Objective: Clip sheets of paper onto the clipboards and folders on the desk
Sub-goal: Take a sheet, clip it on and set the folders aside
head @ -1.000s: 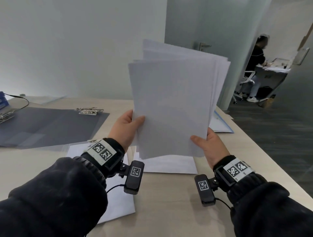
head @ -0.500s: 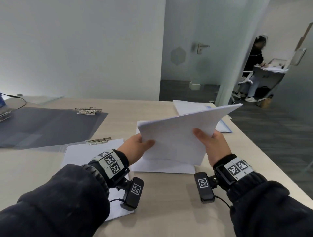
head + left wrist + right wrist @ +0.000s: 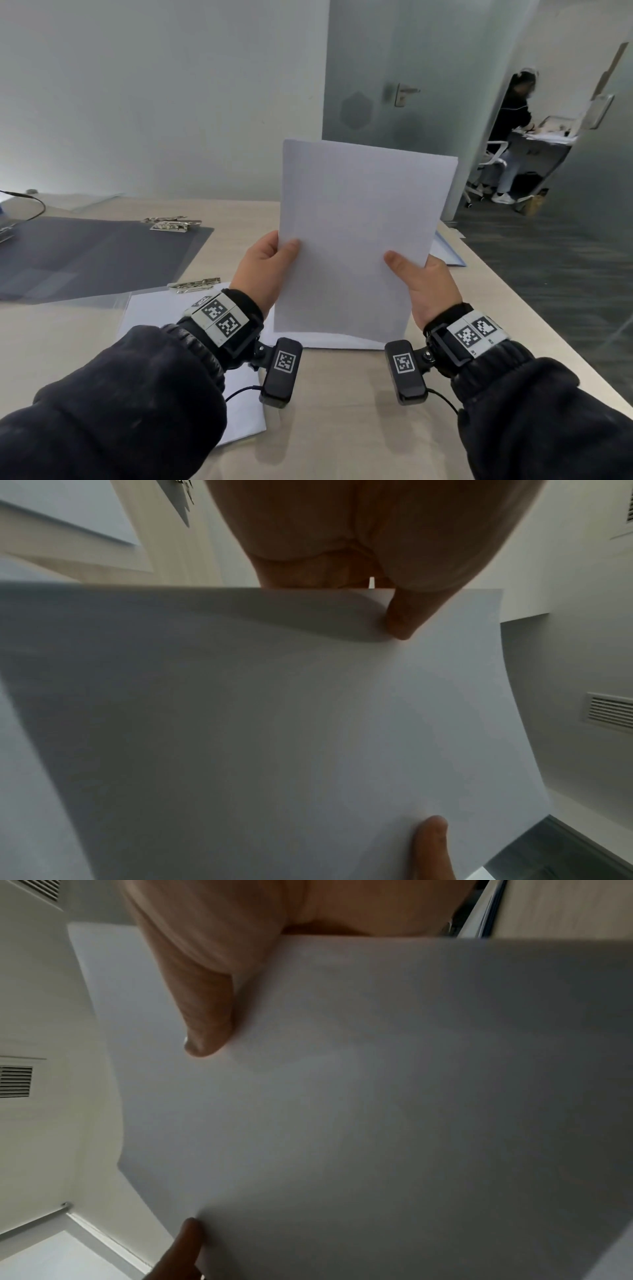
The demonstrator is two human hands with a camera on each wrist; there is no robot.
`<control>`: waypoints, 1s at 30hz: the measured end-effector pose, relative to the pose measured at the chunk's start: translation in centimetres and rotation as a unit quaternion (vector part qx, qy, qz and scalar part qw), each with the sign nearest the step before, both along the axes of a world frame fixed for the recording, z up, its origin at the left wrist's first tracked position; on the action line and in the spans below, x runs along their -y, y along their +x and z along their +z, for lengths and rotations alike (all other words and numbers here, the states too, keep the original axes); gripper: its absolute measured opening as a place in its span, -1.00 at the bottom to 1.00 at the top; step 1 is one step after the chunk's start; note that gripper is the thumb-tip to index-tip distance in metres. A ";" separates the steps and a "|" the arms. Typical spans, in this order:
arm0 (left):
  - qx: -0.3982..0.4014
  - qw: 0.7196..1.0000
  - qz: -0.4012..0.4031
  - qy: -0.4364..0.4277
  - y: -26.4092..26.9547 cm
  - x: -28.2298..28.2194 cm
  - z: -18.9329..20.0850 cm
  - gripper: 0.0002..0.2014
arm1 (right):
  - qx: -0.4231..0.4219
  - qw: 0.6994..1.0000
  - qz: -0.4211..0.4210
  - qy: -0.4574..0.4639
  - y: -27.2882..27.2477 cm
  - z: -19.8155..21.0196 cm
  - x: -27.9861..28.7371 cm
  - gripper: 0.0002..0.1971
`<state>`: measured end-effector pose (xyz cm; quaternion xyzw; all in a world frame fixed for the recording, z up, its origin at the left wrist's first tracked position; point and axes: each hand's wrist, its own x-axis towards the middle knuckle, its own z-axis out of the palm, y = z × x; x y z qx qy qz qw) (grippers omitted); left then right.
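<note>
I hold a squared-up stack of white paper (image 3: 356, 236) upright above the desk. My left hand (image 3: 265, 270) pinches its left edge, thumb on the near face. My right hand (image 3: 428, 284) pinches the right edge the same way. The left wrist view shows the stack of paper (image 3: 274, 723) under my left thumb (image 3: 407, 615); the right wrist view shows the paper (image 3: 377, 1096) under my right thumb (image 3: 205, 1015). A dark grey folder (image 3: 85, 257) with a metal clip (image 3: 174, 225) lies open at the left. A second clip (image 3: 195, 285) holds a white sheet (image 3: 161, 315) below my left wrist.
More white sheets (image 3: 342, 342) lie flat on the desk (image 3: 342, 428) under the held stack. A blue-edged folder (image 3: 445, 253) lies near the desk's right edge. A cable (image 3: 30, 202) runs at the far left. A person (image 3: 513, 137) works in the room beyond the glass door.
The fanned, uneven stack tipped down flat toward the desk half a second ago. Now it stands upright again with its edges squared, both hands still holding it.
</note>
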<state>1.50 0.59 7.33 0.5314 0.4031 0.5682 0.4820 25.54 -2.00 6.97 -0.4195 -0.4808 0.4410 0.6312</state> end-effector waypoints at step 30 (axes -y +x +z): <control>-0.108 0.980 0.141 -0.086 -14.8 5.8 0.5 -0.72 | 0.122 0.978 0.161 -0.055 -12.9 1.6 0.0 -0.78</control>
